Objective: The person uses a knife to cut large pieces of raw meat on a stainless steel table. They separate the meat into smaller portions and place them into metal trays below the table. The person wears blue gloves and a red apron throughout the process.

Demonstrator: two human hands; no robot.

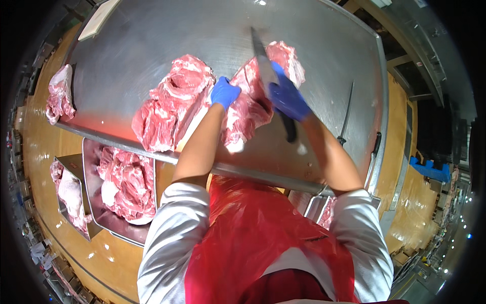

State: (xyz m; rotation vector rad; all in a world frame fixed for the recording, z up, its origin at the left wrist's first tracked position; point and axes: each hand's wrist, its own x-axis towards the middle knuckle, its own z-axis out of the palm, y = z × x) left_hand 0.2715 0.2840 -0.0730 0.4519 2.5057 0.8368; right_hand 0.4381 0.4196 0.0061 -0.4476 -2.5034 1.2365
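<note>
Two large slabs of raw pink meat lie side by side on the steel table (152, 30). My left hand (225, 92), in a blue glove, is closed on the near-left edge of the right meat slab (248, 114), beside the left meat slab (174, 101). Over the right slab, my blue-gloved right hand (289, 96) grips a large knife (261, 55). Its blade, slightly blurred, points away and to the left. The dark handle shows below my palm. Part of the right slab is hidden under the knife and hand.
A honing steel (348, 111) and a black-handled knife (376, 144) lie near the table's right edge. Another meat piece (61, 93) rests at the left edge. Below stand a meat-filled metal tub (91, 202), a narrower bin (86, 202) and a tray (315, 205).
</note>
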